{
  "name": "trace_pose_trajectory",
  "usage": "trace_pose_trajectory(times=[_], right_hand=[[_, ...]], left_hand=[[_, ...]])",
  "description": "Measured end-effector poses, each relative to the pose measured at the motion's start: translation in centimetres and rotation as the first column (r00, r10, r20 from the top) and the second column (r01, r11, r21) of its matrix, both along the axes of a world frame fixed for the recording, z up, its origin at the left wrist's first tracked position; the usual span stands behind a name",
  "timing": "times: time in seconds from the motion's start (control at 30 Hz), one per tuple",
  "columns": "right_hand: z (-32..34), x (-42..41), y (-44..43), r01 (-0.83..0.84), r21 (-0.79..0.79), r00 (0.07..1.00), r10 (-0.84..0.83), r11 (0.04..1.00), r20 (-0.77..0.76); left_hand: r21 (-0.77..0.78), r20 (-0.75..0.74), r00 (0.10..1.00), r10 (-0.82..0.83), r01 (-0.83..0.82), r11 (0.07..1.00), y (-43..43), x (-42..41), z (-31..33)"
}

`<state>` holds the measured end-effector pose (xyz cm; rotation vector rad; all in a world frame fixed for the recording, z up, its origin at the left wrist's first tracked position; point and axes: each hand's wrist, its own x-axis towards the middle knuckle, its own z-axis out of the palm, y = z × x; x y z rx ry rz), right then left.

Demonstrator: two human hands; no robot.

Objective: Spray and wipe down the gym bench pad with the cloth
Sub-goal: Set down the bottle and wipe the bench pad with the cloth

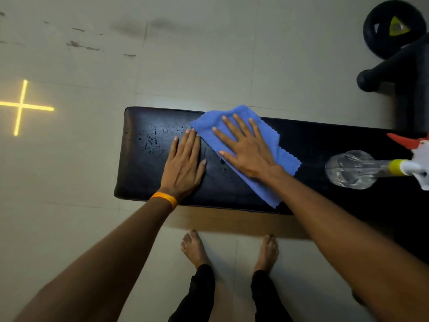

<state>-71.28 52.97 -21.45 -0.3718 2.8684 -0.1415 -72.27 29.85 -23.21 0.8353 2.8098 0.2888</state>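
Note:
The black gym bench pad (148,177) runs across the middle of the view, with water droplets (152,141) on its left part. A blue cloth (284,159) lies spread on the pad. My right hand (246,149) presses flat on the cloth with fingers straight and spread. My left hand (185,162) rests flat on the bare pad just left of the cloth, its fingertips touching the cloth's edge. A clear spray bottle (352,169) with a yellow collar and a red and white trigger head lies on its side on the pad at the right.
Pale floor tiles (209,54) surround the bench. A black weight plate with a yellow mark (394,26) and a dark machine part (399,73) stand at the top right. A yellow light cross (21,106) shows on the floor at left. My bare feet (195,247) stand before the bench.

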Motion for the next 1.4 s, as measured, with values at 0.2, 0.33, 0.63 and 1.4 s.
trace_pose_trajectory(times=[0.2, 0.33, 0.63, 1.4], right_hand=[[-1.0, 6.4, -4.0, 0.589, 0.029, 0.805, -0.582, 0.808, -0.116], [-0.8, 6.9, -4.2, 0.248, 0.009, 0.968, -0.247, 0.969, -0.038], [-0.7, 4.6, -8.9, 0.507, -0.019, 0.858, -0.506, 0.862, -0.090], [-0.6, 6.0, -5.2, 0.637, -0.028, 0.762, -0.635, 0.770, -0.124]], left_hand=[[-0.009, -0.067, 0.998, -0.018, 0.017, 1.000, -0.2, 0.2, -0.9], [0.022, -0.050, 0.999, -0.011, 0.012, 1.000, -0.2, 0.0, -1.0], [0.007, -0.091, 0.996, -0.010, 0.011, 1.000, -0.2, -0.2, -1.2], [0.001, -0.134, 0.991, 0.002, -0.001, 1.000, 0.0, -0.1, -1.1]])
